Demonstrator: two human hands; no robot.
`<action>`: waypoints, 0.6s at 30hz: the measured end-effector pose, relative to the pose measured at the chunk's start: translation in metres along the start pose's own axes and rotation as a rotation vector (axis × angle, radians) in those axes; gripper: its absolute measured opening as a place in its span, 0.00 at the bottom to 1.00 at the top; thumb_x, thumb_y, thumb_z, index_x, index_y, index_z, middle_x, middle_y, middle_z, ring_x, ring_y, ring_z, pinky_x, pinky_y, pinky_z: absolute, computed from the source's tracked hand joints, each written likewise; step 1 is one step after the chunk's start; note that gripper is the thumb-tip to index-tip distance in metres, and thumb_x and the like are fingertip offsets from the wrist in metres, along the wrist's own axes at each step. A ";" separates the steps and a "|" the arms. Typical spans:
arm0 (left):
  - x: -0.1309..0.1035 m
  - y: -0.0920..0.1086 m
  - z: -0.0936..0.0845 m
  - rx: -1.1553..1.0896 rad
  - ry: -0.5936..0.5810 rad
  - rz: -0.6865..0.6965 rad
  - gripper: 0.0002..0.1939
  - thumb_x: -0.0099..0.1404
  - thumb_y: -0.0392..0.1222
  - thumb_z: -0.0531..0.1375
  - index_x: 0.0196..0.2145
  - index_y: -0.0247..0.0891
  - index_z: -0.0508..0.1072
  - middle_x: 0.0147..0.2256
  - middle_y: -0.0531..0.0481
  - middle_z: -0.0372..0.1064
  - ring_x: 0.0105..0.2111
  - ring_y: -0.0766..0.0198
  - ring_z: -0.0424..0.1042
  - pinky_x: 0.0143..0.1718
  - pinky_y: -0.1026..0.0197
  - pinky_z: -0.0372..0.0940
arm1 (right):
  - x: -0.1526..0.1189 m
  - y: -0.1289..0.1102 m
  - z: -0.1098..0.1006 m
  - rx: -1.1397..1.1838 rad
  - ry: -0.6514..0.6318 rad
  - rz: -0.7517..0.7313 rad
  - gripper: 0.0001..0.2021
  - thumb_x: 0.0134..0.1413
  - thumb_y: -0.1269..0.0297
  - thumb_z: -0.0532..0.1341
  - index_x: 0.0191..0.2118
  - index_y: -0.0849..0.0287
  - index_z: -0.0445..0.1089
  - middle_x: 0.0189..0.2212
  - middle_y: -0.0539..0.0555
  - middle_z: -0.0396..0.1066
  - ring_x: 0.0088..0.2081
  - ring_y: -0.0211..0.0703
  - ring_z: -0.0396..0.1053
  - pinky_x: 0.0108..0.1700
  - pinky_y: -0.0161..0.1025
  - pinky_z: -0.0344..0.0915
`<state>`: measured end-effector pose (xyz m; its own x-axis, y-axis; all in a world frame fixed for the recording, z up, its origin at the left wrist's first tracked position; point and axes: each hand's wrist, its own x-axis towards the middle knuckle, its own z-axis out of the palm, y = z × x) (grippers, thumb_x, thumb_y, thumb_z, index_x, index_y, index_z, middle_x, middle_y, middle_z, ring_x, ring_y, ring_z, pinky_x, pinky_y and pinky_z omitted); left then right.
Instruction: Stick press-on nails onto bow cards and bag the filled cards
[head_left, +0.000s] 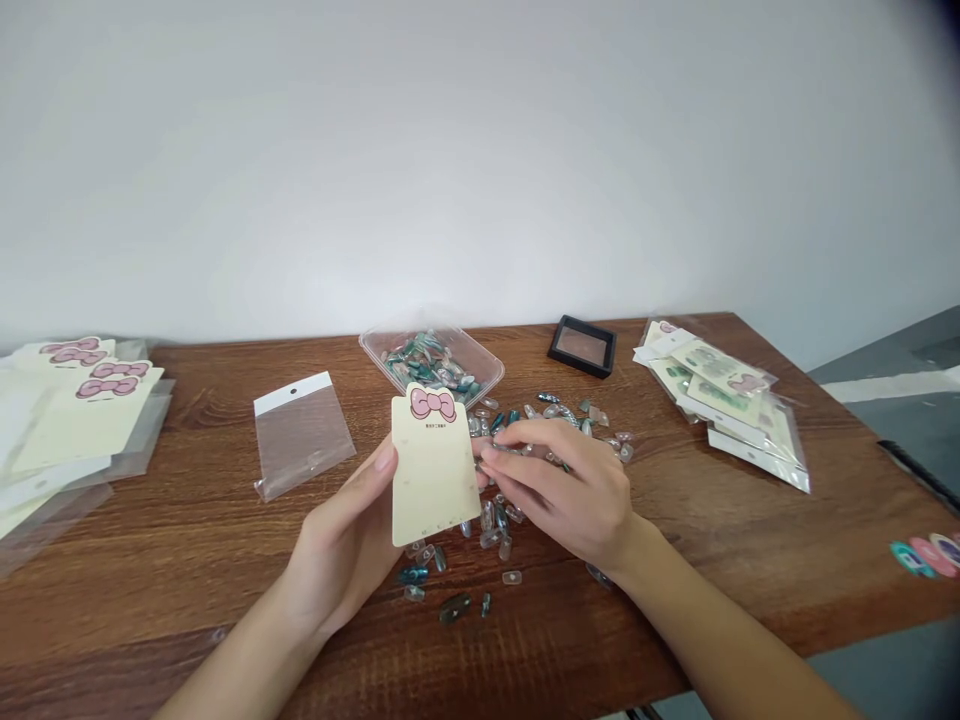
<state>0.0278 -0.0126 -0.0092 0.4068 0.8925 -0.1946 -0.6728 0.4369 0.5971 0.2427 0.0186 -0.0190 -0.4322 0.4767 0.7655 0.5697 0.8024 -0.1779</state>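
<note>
My left hand grips a cream backing card by its left edge, thumb in front and the other fingers behind. The card stands tilted toward me, with a pink bow printed at its top and small faint marks on its face. At the card's right edge, my right hand has its thumb and fingertips pinched together; whatever they hold is too small to make out. Loose press-on nails, clear and teal, lie scattered on the table under and around both hands. The card hides part of them.
Behind the card, a clear plastic tub holds more nails. A clear bag lies left of centre, and a black frame sits at the back. Bow cards are stacked far left; filled packs are piled right on the wooden table.
</note>
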 end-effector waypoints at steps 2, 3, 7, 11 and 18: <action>0.000 0.000 0.000 0.006 0.011 0.002 0.25 0.70 0.50 0.55 0.62 0.43 0.66 0.53 0.44 0.74 0.54 0.44 0.71 0.57 0.44 0.63 | 0.000 0.002 -0.001 0.026 -0.040 -0.027 0.08 0.57 0.74 0.66 0.42 0.58 0.74 0.43 0.57 0.78 0.39 0.40 0.76 0.38 0.36 0.73; 0.000 0.000 0.000 0.009 0.021 0.001 0.25 0.70 0.51 0.55 0.62 0.43 0.67 0.54 0.43 0.74 0.54 0.43 0.71 0.57 0.43 0.63 | 0.000 0.003 -0.001 0.042 -0.064 -0.041 0.08 0.57 0.75 0.65 0.42 0.58 0.74 0.46 0.58 0.77 0.42 0.41 0.77 0.39 0.37 0.74; 0.002 0.000 -0.001 0.018 0.048 0.003 0.24 0.69 0.51 0.55 0.59 0.42 0.70 0.52 0.43 0.75 0.54 0.44 0.71 0.57 0.44 0.63 | 0.001 0.006 -0.002 0.064 -0.135 -0.078 0.08 0.58 0.76 0.63 0.43 0.59 0.74 0.46 0.56 0.78 0.45 0.41 0.77 0.44 0.37 0.76; 0.003 0.000 -0.002 0.016 0.036 -0.015 0.23 0.69 0.51 0.56 0.58 0.40 0.72 0.51 0.43 0.76 0.54 0.44 0.72 0.58 0.44 0.62 | 0.002 0.006 -0.003 0.020 -0.131 -0.100 0.06 0.59 0.75 0.64 0.41 0.60 0.75 0.42 0.54 0.80 0.44 0.39 0.78 0.46 0.35 0.76; 0.003 0.005 0.000 0.016 0.089 -0.044 0.22 0.69 0.50 0.56 0.57 0.39 0.73 0.51 0.42 0.76 0.55 0.43 0.71 0.59 0.43 0.61 | 0.005 0.011 -0.006 -0.029 -0.215 -0.163 0.10 0.61 0.75 0.61 0.46 0.62 0.75 0.48 0.54 0.78 0.45 0.41 0.77 0.48 0.38 0.76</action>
<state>0.0258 -0.0076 -0.0069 0.3786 0.8795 -0.2885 -0.6452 0.4742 0.5990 0.2511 0.0280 -0.0140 -0.6566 0.4103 0.6328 0.4989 0.8656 -0.0436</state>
